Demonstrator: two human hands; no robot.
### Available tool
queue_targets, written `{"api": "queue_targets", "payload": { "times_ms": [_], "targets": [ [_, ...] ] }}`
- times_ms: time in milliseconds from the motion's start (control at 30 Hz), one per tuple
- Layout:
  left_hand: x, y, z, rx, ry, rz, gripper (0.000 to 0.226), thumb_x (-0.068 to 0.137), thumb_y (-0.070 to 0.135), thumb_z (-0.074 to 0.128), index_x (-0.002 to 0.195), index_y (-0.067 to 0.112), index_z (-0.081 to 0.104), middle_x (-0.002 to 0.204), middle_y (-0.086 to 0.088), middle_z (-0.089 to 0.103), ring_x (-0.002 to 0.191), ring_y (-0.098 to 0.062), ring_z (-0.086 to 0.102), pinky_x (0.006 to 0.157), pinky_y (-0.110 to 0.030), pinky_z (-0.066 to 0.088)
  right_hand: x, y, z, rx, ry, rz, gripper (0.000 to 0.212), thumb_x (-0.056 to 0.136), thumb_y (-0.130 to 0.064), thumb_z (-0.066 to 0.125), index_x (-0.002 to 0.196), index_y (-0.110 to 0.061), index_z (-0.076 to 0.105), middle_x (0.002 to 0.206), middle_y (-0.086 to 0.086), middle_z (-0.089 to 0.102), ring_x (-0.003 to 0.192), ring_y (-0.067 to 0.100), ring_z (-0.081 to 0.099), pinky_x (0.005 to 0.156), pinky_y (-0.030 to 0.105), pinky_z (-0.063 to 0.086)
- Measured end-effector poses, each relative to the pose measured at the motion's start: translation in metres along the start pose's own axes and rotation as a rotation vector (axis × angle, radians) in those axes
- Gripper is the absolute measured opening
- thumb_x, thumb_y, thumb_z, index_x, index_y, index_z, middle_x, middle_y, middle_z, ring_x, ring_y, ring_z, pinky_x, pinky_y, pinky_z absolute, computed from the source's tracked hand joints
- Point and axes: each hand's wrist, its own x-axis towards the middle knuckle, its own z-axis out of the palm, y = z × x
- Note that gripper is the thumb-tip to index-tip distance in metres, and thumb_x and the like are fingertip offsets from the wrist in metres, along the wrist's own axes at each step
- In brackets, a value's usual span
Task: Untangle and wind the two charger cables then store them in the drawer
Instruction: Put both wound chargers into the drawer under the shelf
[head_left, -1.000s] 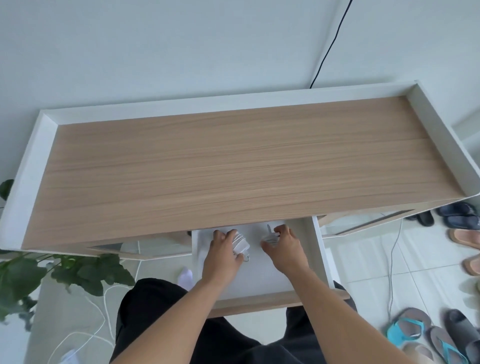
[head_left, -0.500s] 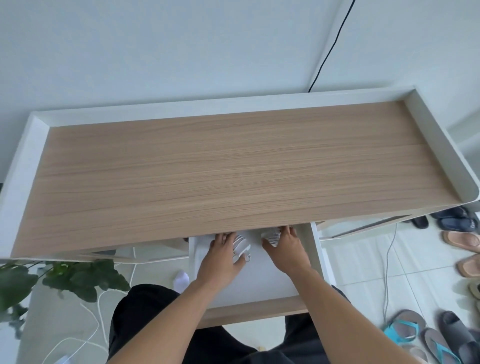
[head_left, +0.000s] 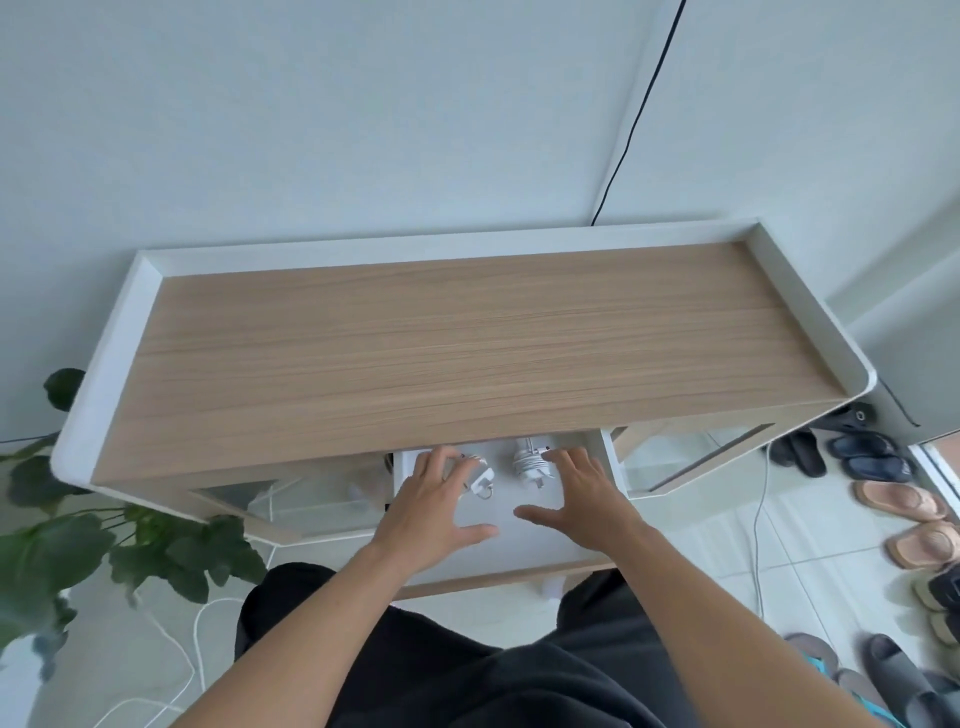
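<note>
Two wound white charger cables lie side by side at the back of the open white drawer (head_left: 524, 551), under the desk's front edge. The left charger (head_left: 480, 480) shows its plug; the right charger (head_left: 527, 462) is a tight coil round its plug. My left hand (head_left: 434, 501) hovers over the drawer with fingers spread, its fingertips by the left charger. My right hand (head_left: 584, 499) is spread the same way, its fingertips touching or just beside the right charger. Neither hand holds anything.
The wooden desk top (head_left: 467, 343) with a raised white rim fills the middle. A leafy plant (head_left: 130, 545) and loose white cords (head_left: 182, 660) are on the floor at left. Several sandals and slippers (head_left: 904, 499) lie at right. A black cable (head_left: 634, 114) runs up the wall.
Both hands have let go of the chargers and opened, drawing back toward me. The chargers now lie in the drawer. The camera has pulled back and up.
</note>
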Motion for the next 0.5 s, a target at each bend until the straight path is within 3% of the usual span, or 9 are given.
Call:
{"api": "queue_targets", "payload": {
  "times_ms": [100, 167, 233, 367, 500],
  "targets": [
    [-0.011, -0.001, 0.002, 0.064, -0.013, -0.030, 0.127, 0.071, 0.091, 0.074, 0.171, 0.035, 0.019, 0.178, -0.001, -0.002, 0.167, -0.028, 0.007, 0.132, -0.048, 0.031, -0.012, -0.001, -0.001, -0.060, -0.023, -0.071, 0.128, 0.071, -0.091, 0.072, 0.171, -0.034, 0.014, 0.175, -0.003, 0.019, 0.159, 0.025, 0.027, 0.127, 0.049, 0.038],
    [-0.017, -0.001, 0.005, 0.098, -0.075, -0.047, 0.150, 0.063, 0.098, 0.072, 0.176, 0.030, -0.001, 0.179, -0.002, -0.029, 0.169, -0.029, -0.020, 0.138, -0.056, 0.009, -0.018, -0.002, 0.000, -0.135, -0.058, -0.099, 0.143, 0.065, -0.094, 0.073, 0.173, -0.035, 0.000, 0.180, -0.002, 0.004, 0.164, 0.028, 0.017, 0.132, 0.052, 0.030],
    [-0.022, -0.001, 0.008, 0.141, -0.126, -0.042, 0.163, 0.058, 0.100, 0.073, 0.174, 0.031, -0.018, 0.173, -0.001, -0.047, 0.163, -0.029, -0.038, 0.136, -0.061, -0.004, -0.021, -0.001, 0.003, -0.210, -0.097, -0.125, 0.152, 0.063, -0.094, 0.074, 0.172, -0.037, -0.013, 0.182, -0.001, -0.010, 0.169, 0.031, 0.004, 0.135, 0.054, 0.022],
    [-0.027, -0.006, 0.010, 0.193, -0.161, -0.039, 0.167, 0.059, 0.091, 0.082, 0.168, 0.035, -0.031, 0.166, -0.003, -0.056, 0.159, -0.031, -0.046, 0.134, -0.066, -0.009, -0.025, 0.000, 0.007, -0.325, -0.122, -0.176, 0.159, 0.064, -0.088, 0.081, 0.168, -0.038, -0.028, 0.179, 0.004, -0.029, 0.169, 0.030, -0.018, 0.136, 0.053, 0.010],
    [-0.026, -0.009, 0.012, 0.209, -0.169, -0.045, 0.163, 0.066, 0.087, 0.081, 0.167, 0.032, -0.034, 0.165, -0.003, -0.058, 0.159, -0.031, -0.045, 0.132, -0.066, -0.013, -0.023, -0.004, 0.008, -0.393, -0.077, -0.192, 0.156, 0.069, -0.083, 0.082, 0.169, -0.033, -0.026, 0.178, 0.008, -0.032, 0.168, 0.032, -0.021, 0.137, 0.052, 0.006]
  ]
}}
